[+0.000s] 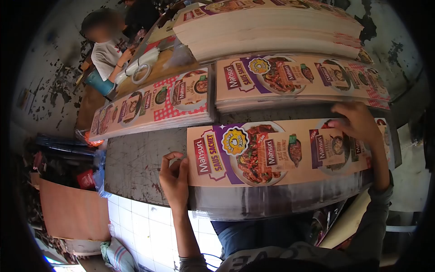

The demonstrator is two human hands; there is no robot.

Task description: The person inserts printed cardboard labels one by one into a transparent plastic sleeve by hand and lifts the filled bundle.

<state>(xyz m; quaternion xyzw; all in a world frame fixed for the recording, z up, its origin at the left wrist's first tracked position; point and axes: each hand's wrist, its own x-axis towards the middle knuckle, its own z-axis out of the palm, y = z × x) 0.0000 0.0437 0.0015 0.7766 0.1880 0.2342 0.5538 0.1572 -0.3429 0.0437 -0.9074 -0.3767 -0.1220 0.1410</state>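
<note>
Your left grip [174, 177]: fingers bent, thumb near index, at the left end of the strip [210, 183]; whether it pinches anything, cannot tell. Your right grip [355, 121]: fingers curled over the strip's far edge, toward its right end; hold likewise unclear. Strip lies face up before you, clear plastic [272, 199] showing along its near side. Scratched tabletop [136, 158] beneath. Beyond: left stack [186, 93], back stack [290, 86], tall stack [272, 38] behind. Upper left, a person [105, 56].
</note>
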